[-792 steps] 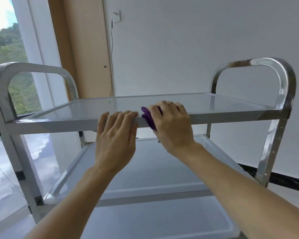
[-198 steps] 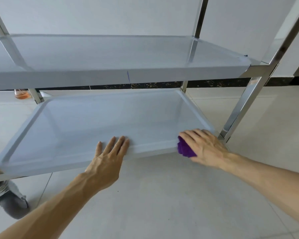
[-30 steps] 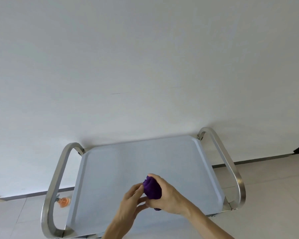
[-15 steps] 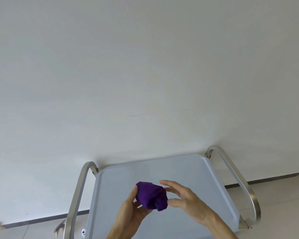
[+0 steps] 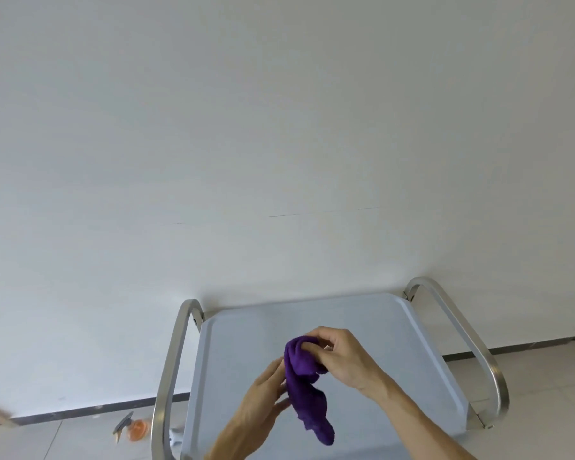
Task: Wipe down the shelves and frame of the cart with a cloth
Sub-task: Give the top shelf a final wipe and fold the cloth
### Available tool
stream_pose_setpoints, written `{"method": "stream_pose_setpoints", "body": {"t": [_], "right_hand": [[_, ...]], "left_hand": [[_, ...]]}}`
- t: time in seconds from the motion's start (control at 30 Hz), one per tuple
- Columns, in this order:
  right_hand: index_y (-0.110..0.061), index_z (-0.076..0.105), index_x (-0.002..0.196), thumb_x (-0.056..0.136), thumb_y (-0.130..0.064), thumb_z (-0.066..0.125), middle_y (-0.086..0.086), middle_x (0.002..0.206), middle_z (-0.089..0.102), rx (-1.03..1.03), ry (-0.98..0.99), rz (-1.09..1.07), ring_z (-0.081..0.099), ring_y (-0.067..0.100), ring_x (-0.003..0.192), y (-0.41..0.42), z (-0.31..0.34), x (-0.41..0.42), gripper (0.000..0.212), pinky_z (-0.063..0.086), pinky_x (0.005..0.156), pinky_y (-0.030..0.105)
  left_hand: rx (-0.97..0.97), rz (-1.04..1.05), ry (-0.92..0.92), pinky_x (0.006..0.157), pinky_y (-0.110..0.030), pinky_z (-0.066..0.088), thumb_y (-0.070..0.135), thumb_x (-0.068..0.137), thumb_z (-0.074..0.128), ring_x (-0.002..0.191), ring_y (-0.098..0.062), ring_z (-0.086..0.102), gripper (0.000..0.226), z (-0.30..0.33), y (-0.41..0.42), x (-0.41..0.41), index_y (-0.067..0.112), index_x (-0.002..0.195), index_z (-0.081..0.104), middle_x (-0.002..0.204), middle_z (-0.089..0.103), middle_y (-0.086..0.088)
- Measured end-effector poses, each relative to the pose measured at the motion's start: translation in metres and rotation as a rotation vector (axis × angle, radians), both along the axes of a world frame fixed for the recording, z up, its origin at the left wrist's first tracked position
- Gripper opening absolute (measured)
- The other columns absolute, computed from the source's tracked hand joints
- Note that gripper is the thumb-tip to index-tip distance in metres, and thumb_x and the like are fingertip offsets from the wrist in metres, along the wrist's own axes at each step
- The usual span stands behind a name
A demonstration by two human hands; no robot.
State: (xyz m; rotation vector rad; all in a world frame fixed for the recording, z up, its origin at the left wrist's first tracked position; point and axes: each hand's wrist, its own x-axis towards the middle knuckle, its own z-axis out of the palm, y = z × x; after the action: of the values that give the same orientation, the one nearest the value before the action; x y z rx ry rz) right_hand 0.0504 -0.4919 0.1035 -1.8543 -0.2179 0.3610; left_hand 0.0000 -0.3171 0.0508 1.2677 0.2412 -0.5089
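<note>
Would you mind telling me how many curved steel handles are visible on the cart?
2: one curved steel handle at the left end of the pale top shelf, the other at the right end. None looks hidden.

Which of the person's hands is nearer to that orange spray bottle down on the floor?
Left. The left hand is over the cart's grey top shelf on the side toward the orange spray bottle; the right hand, pinching the purple cloth, is farther right.
</note>
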Motion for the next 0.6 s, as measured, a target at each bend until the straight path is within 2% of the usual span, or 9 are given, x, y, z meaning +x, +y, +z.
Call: {"method": "stream_pose_setpoints", "body": {"t": [0.07, 0.13, 0.2, 0.3, 0.4, 0.43, 0.5, 0.53, 0.6], "right_hand": [[-0.024, 0.073, 0.083, 0.082, -0.044, 0.068, -0.008, 0.077, 0.072, -0.073, 0.003, -0.016, 0.065, 0.004, 0.07, 0.009, 0.006, 0.003, 0.021, 0.051, 0.064, 0.019], [-0.019, 0.072, 0.081, 0.077, -0.052, 0.067, -0.005, 0.074, 0.071, -0.081, 0.019, -0.037, 0.062, 0.004, 0.067, 0.016, 0.012, 0.007, 0.033, 0.049, 0.062, 0.021], [-0.014, 0.071, 0.079, 0.081, -0.049, 0.068, -0.002, 0.068, 0.066, -0.032, 0.065, -0.072, 0.058, 0.007, 0.062, 0.019, 0.018, 0.013, 0.035, 0.045, 0.058, 0.023], [-0.013, 0.067, 0.073, 0.09, -0.034, 0.067, 0.0, 0.067, 0.063, 0.145, 0.282, -0.139, 0.058, 0.011, 0.058, 0.012, 0.017, 0.018, 0.027, 0.047, 0.053, 0.025], [-0.008, 0.074, 0.084, 0.091, -0.032, 0.066, 0.013, 0.089, 0.072, 0.283, 0.52, -0.176, 0.07, 0.023, 0.078, 0.004, 0.004, 0.013, 0.026, 0.057, 0.067, 0.036], [-0.005, 0.075, 0.096, 0.092, -0.037, 0.066, 0.016, 0.102, 0.074, 0.343, 0.587, -0.196, 0.072, 0.027, 0.092, 0.003, -0.003, 0.01, 0.033, 0.059, 0.078, 0.041], [-0.005, 0.07, 0.118, 0.093, -0.049, 0.064, 0.018, 0.122, 0.069, 0.482, 0.689, -0.214, 0.066, 0.032, 0.115, 0.0, -0.012, 0.003, 0.051, 0.051, 0.102, 0.048], [-0.007, 0.067, 0.124, 0.092, -0.053, 0.062, 0.018, 0.127, 0.066, 0.53, 0.711, -0.193, 0.062, 0.034, 0.12, -0.002, -0.016, 0.0, 0.056, 0.046, 0.107, 0.05], [-0.009, 0.065, 0.128, 0.09, -0.058, 0.062, 0.015, 0.128, 0.065, 0.528, 0.683, -0.123, 0.061, 0.033, 0.12, -0.005, -0.021, -0.007, 0.062, 0.046, 0.107, 0.052]], "left_hand": [[-0.051, 0.039, 0.02, 0.083, -0.033, 0.053, 0.046, 0.093, 0.057, 0.106, -0.023, 0.068, 0.039, 0.004, -0.002, -0.003, 0.019, 0.119, 0.071, 0.116, 0.071, -0.011], [-0.159, 0.102, 0.08, 0.09, -0.038, 0.052, 0.053, 0.095, 0.051, 0.114, -0.03, 0.065, 0.053, 0.004, 0.001, -0.004, 0.01, 0.121, 0.069, 0.121, 0.068, -0.019], [-0.237, 0.073, 0.094, 0.094, -0.04, 0.052, 0.057, 0.098, 0.042, 0.121, -0.035, 0.059, 0.06, 0.004, 0.009, -0.006, 0.009, 0.125, 0.066, 0.128, 0.063, -0.022], [-0.254, -0.014, 0.024, 0.097, -0.042, 0.05, 0.043, 0.098, 0.056, 0.124, -0.035, 0.057, 0.042, 0.005, 0.022, -0.004, 0.017, 0.129, 0.063, 0.133, 0.061, -0.019], [-0.192, -0.051, -0.008, 0.097, -0.046, 0.05, 0.035, 0.09, 0.069, 0.117, -0.037, 0.061, 0.042, 0.009, 0.026, -0.005, 0.017, 0.127, 0.063, 0.129, 0.062, -0.021], [-0.177, -0.048, -0.007, 0.097, -0.046, 0.05, 0.035, 0.088, 0.07, 0.114, -0.037, 0.062, 0.042, 0.01, 0.025, -0.006, 0.016, 0.125, 0.064, 0.127, 0.063, -0.023], [-0.157, -0.02, -0.001, 0.096, -0.046, 0.051, 0.034, 0.088, 0.07, 0.111, -0.037, 0.063, 0.04, 0.007, 0.025, -0.008, 0.015, 0.123, 0.065, 0.125, 0.064, -0.023], [-0.159, -0.004, -0.002, 0.095, -0.046, 0.051, 0.033, 0.089, 0.069, 0.111, -0.037, 0.063, 0.038, 0.004, 0.024, -0.009, 0.015, 0.122, 0.065, 0.125, 0.064, -0.023], [-0.183, 0.022, -0.002, 0.092, -0.044, 0.053, 0.031, 0.091, 0.066, 0.113, -0.037, 0.063, 0.033, -0.001, 0.024, -0.011, 0.017, 0.122, 0.066, 0.124, 0.065, -0.021]]}}
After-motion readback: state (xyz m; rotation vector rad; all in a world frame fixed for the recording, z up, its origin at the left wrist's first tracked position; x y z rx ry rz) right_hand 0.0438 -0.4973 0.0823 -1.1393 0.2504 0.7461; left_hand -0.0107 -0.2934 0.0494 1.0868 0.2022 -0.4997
